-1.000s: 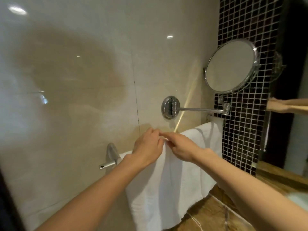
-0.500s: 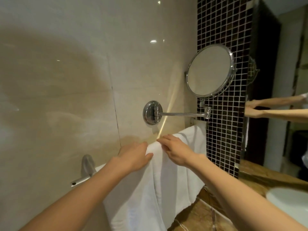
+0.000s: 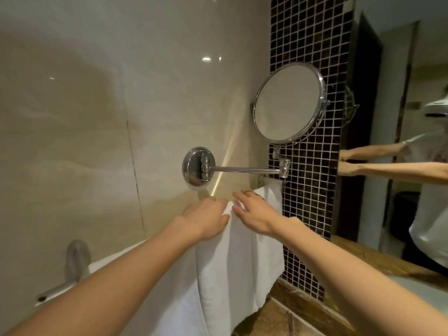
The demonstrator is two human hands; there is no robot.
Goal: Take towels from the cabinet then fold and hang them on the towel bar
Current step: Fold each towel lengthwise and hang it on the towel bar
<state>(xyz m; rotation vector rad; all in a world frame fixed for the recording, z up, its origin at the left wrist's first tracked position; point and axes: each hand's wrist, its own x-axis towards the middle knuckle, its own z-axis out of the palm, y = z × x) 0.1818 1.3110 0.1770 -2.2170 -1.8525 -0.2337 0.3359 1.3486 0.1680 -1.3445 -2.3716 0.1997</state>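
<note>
Smoothing the towel (image 3: 232, 253) over the towel bar (image 3: 57, 290), left hand (image 3: 206, 218) and right hand (image 3: 254, 213) pressing flat, fingers straight, evening its hang.

Glossy beige wall tiles (image 3: 84, 129), dark mosaic strip (image 3: 305, 32), round chrome mirror (image 3: 288, 103).

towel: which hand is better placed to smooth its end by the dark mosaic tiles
Right, probably. The right hand lies open on the towel, on the side toward the mosaic tiles; the left hand rests on it further from them.
</note>
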